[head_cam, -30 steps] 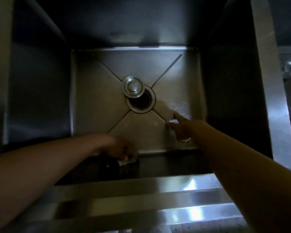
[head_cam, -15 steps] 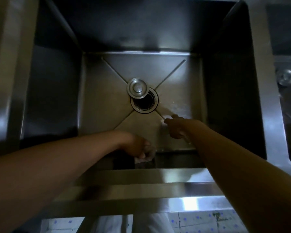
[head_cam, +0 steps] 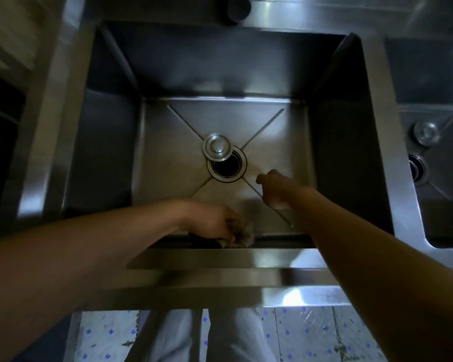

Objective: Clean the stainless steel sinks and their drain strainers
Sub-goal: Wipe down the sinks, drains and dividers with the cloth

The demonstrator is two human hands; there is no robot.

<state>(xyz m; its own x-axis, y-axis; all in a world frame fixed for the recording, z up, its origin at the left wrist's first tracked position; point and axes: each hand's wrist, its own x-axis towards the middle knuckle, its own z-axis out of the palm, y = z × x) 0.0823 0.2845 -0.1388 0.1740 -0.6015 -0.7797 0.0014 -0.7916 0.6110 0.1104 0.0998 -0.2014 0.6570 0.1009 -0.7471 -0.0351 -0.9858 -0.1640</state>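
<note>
A deep stainless steel sink (head_cam: pixel 110 142) fills the head view. Its drain (head_cam: pixel 226 167) is uncovered. The round strainer lid (head_cam: pixel 216 147) lies on the sink floor, overlapping the drain's far-left rim. My left hand (head_cam: pixel 215 223) grips a greyish cloth (head_cam: pixel 242 235) where the floor meets the near wall. My right hand (head_cam: pixel 272 186) hovers low over the floor just right of the drain, fingers curled. A pale patch (head_cam: pixel 277 205) shows under its palm, and what it is stays unclear.
A second sink (head_cam: pixel 434 205) lies to the right, with its own strainer lid (head_cam: pixel 426 133) beside its drain (head_cam: pixel 416 169). A dark cylinder (head_cam: pixel 237 7) stands on the back ledge. Tiled floor (head_cam: pixel 306 335) and my light trousers show below the front rim.
My right hand's pointing finger has curled in and the hand has moved left toward the drain. My left hand has slid right along the near wall with the cloth. The view has pulled back.
</note>
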